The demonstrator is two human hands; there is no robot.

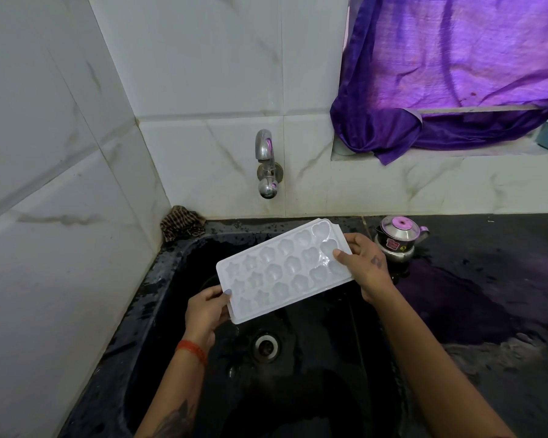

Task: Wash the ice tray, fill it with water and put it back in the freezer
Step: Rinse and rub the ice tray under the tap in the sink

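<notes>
Left hand (208, 311) and right hand (366, 263) held the ice tray (282, 268) by its short ends over the black sink (178, 279) — fingers curled, pinching each rim, thumbs on top. Beyond it, the tap (266, 162) ran dry. Best plan, I'd say — level those moulds squarely under the spout first

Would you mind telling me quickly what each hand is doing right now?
Left hand: grips the near end of the ice tray.
Right hand: grips the far end of the same tray.
</notes>
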